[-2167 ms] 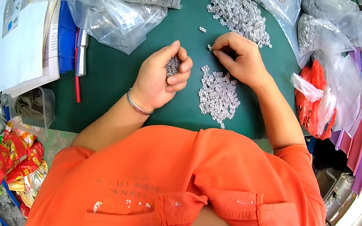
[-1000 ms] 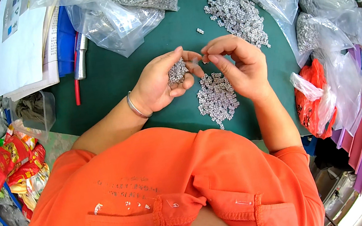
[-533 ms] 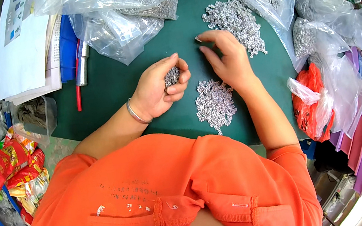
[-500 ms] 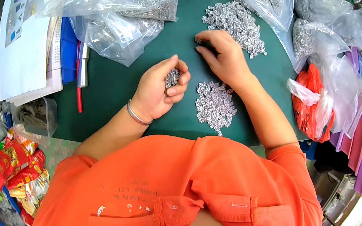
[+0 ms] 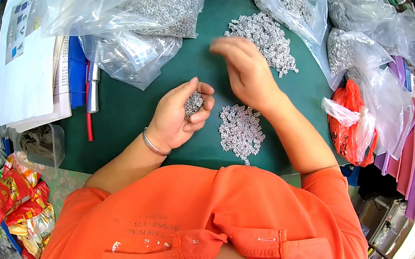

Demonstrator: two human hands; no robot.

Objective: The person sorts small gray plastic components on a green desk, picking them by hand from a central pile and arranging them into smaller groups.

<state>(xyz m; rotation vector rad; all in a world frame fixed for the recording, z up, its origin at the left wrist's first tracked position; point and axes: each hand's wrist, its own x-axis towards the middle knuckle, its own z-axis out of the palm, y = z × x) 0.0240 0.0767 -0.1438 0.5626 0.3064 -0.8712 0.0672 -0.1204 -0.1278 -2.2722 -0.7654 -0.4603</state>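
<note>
My left hand [image 5: 172,119] curls around a clump of small silvery metal pieces [image 5: 193,104], which shows between the thumb and fingers. My right hand [image 5: 248,73] hovers over the green tabletop, beside a larger heap of similar metal pieces [image 5: 273,44]. Its fingertips are smeared by motion, so whether they hold anything is unclear. Below and between the hands lies a smaller heap of the same kind of pieces [image 5: 241,133]. They look like little perforated links, too small to make out exactly.
Clear plastic bags of metal pieces [image 5: 160,11] line the far edge, with an open bag [image 5: 293,2] at far right. Papers [image 5: 24,67], a blue folder [image 5: 75,69] and a red pen [image 5: 89,119] lie left. A red plastic bag [image 5: 352,127] hangs at right.
The whole view has shifted slightly. My right hand's fingers, distinct before with thumb and forefinger apart, are now blurred and raised a little. My left hand keeps its hold on the metal pieces.
</note>
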